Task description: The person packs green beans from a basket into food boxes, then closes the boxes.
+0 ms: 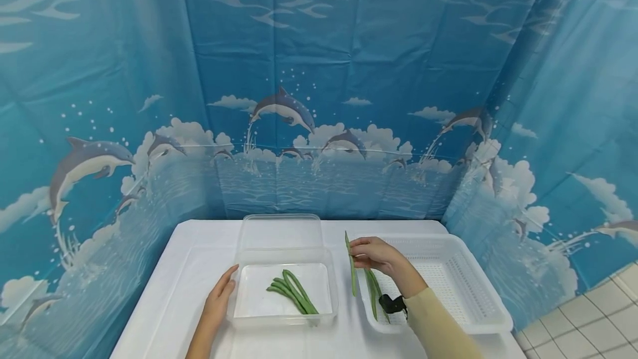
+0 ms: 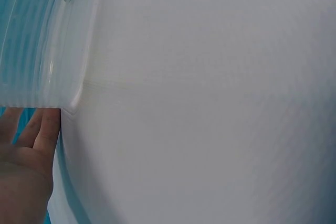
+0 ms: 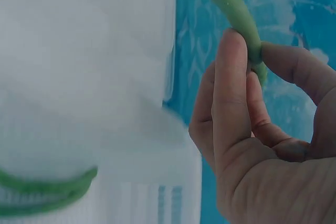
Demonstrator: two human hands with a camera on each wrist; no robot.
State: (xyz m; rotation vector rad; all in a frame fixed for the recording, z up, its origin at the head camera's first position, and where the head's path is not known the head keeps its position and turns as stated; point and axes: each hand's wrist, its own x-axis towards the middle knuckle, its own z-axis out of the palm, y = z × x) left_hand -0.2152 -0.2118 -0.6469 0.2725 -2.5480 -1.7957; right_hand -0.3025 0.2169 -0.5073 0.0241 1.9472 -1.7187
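While our right hand (image 1: 374, 255) pinches one green bean (image 1: 352, 273) between thumb and fingers, just left of the white basket (image 1: 490, 301) at the lower right of the frame, our left hand (image 1: 216, 299) rests with extended fingers against the left side of the clear container (image 1: 284, 321) at lower centre. More beans (image 1: 301, 296) lie slantwise in that container; others (image 1: 372, 291) lie at the basket's left. We'd judge it best to pinch lightly, brace the container, and line the bean up with its bundle before releasing.
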